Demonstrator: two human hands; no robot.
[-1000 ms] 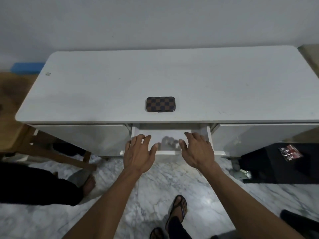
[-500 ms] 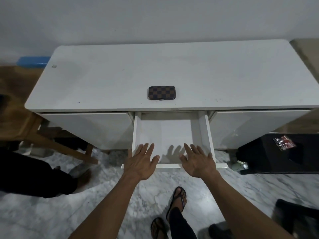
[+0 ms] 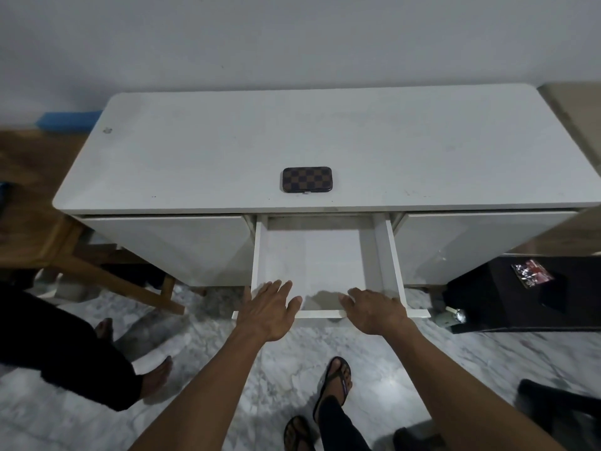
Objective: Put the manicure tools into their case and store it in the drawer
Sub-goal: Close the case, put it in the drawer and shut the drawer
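Observation:
A brown checkered manicure case [image 3: 307, 179] lies closed on the white table [image 3: 422, 151], near its front edge, just above the middle drawer. The white drawer [image 3: 312, 255] is pulled far out and nothing lies inside it. My left hand [image 3: 268, 309] hovers over the drawer's front left corner, fingers spread, holding nothing. My right hand [image 3: 374, 309] rests on the drawer's front edge at the right, its fingers curled over the rim. No loose manicure tools are in view.
Closed drawer fronts flank the open one. A wooden frame [image 3: 107, 271] and another person's legs [image 3: 74, 346] are at the left. A black box [image 3: 527, 294] with a small packet on it stands at the right. My sandalled feet [image 3: 335, 385] are on the marble floor.
The drawer has slid out toward me from barely open to far out, both hands drawing back with its front. My left hand has lifted off with fingers spread.

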